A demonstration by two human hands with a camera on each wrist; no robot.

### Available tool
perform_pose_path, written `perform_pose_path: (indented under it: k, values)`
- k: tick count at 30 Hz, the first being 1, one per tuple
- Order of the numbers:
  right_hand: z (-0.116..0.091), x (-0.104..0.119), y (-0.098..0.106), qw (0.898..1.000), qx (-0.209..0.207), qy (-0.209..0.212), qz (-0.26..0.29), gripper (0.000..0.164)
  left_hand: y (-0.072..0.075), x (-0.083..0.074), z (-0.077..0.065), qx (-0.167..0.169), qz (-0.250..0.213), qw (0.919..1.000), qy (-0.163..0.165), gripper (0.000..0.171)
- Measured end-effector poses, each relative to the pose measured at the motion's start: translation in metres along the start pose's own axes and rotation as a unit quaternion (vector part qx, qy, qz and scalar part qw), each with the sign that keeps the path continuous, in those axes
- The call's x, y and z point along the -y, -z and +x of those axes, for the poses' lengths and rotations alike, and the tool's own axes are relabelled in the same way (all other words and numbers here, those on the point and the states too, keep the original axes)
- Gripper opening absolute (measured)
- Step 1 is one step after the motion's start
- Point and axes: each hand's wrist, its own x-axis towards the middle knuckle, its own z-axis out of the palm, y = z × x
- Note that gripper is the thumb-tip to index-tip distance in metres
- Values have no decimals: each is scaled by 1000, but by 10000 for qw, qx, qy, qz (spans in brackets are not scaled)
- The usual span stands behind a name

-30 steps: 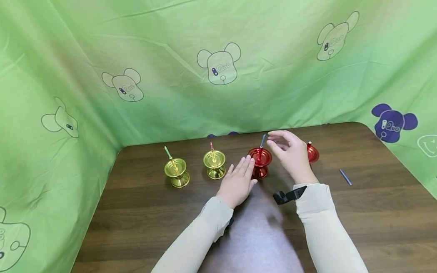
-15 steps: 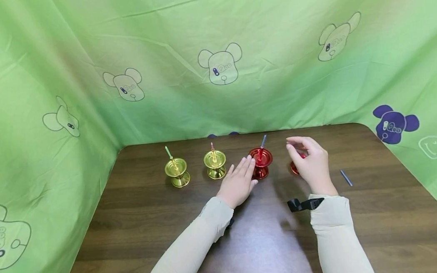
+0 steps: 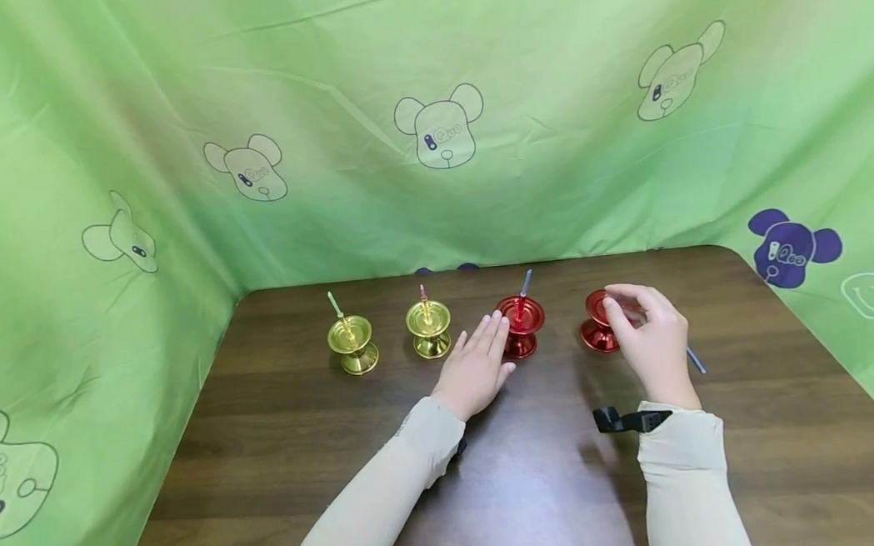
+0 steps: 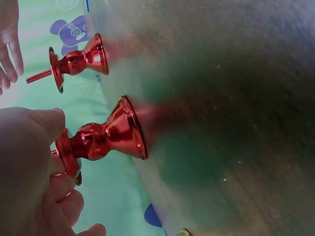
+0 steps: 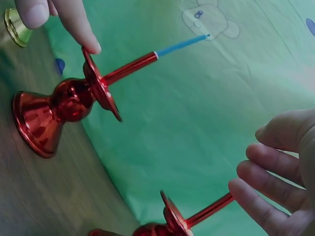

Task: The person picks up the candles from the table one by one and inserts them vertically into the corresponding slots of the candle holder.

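My left hand [image 3: 475, 364] lies with fairly straight fingers against the rim of a red candle holder [image 3: 521, 340], in which a blue candle [image 3: 525, 282] stands. That holder is upright on the table, its shiny foot plain in the left wrist view. Further right is a second red candle holder [image 3: 599, 336] with a bare central tube [image 5: 210, 210]. My right hand [image 3: 655, 345] is beside it, fingers loosely bent and nothing between them. A loose blue candle [image 3: 696, 360] lies on the table behind the right hand, partly hidden by it.
Two gold candle holders stand to the left: the outer gold holder [image 3: 353, 345] with a green candle [image 3: 335, 304], the inner gold holder [image 3: 430, 330] with a pink candle [image 3: 422, 293]. A green printed cloth [image 3: 328, 204] hangs behind the wooden table [image 3: 283, 466].
My right hand has moved right, away from the blue candle in the red holder, and the second red holder has come into fuller view. My left hand has stayed at the rim.
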Motion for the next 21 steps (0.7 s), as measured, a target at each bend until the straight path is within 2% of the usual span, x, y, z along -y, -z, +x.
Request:
perform_pose_path:
  k: [7, 13, 16, 21]
  values:
    - [3, -5, 11, 9997, -187, -139, -96, 17, -6, 1, 1, 16, -90, 10000, 33, 73]
    - [4, -15, 17, 9979, -410, -275, -409, 19, -6, -1, -1, -66, -149, 9999, 35, 76]
    - [4, -22, 21, 9965, -471, -340, -599, 18, -5, -7, -3, -202, 17, 9998, -80, 76]
    - [2, -36, 29, 9933, -380, -700, -836, 18, -2, -23, -4, -501, 350, 9971, -446, 73]
